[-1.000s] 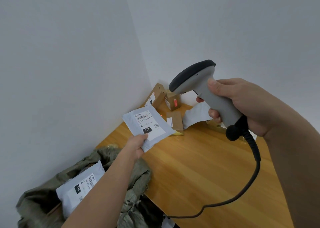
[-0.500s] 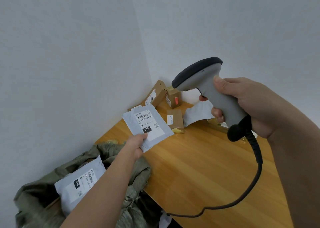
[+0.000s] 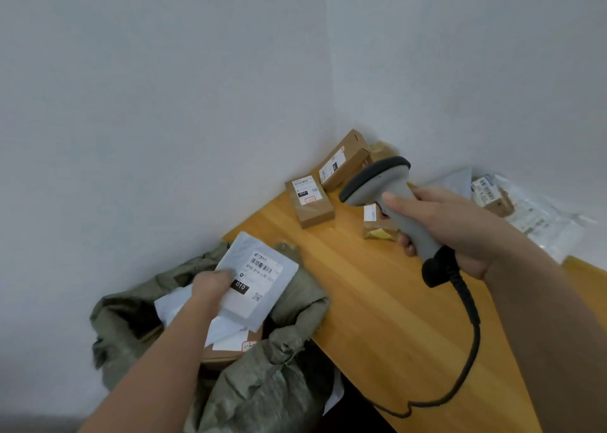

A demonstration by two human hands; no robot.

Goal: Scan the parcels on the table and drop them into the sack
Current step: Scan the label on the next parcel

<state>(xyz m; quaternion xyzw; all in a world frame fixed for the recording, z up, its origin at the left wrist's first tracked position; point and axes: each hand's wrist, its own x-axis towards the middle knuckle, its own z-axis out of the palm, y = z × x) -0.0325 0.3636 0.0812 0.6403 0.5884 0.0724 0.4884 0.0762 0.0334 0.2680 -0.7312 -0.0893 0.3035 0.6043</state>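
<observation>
My left hand (image 3: pixel 210 283) pinches a grey mailer parcel (image 3: pixel 262 278) with a white barcode label, held over the open mouth of the green sack (image 3: pixel 272 380) at the table's left end. Inside the sack lie a white mailer and a brown box (image 3: pixel 230 350). My right hand (image 3: pixel 456 229) grips a grey handheld scanner (image 3: pixel 384 183) above the wooden table (image 3: pixel 377 301); its black cable (image 3: pixel 469 340) loops down to the table. Two brown boxes (image 3: pixel 310 202) (image 3: pixel 345 160) sit in the far corner, and a small parcel (image 3: pixel 374 225) lies under the scanner.
White and clear plastic mailers (image 3: pixel 538 222) and a small labelled box (image 3: pixel 491 194) lie at the table's far right against the wall. Grey walls meet in a corner behind the table. The sack hangs off the table's left edge.
My left hand has carried the grey mailer left and down, from above the table to over the sack's mouth. The scanner has dropped lower, and the view has swung left.
</observation>
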